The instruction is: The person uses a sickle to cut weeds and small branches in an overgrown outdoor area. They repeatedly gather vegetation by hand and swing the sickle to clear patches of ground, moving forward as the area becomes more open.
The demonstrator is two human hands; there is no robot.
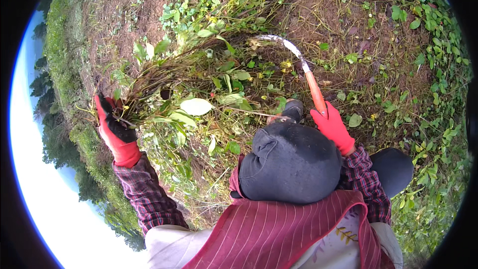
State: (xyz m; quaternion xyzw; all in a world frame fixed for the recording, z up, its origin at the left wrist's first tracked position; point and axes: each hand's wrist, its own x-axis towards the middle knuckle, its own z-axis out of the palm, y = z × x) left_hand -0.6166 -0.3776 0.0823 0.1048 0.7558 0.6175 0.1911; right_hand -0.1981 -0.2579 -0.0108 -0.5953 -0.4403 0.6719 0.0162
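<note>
My left hand (pixel 117 129), in a red glove with a black palm, grips a bundle of pulled weeds (pixel 164 76) out to the left. The long stems trail from it towards the upper middle, with broad green leaves among them. On the right, my right hand (pixel 333 126), also in a red glove, holds the orange handle of a sickle (pixel 315 91). Its curved blade (pixel 287 45) bears dirt and arcs up and to the left. The blade's tip lies by the far end of the weed stems; whether it touches them I cannot tell.
My bent knee (pixel 293 160) in dark trousers and a shoe (pixel 292 110) lie between my hands. Reddish soil (pixel 317 11) with cut stems stretches ahead. Leafy plants (pixel 444 59) grow along the right. Trees (pixel 56 134) stand far off at the left.
</note>
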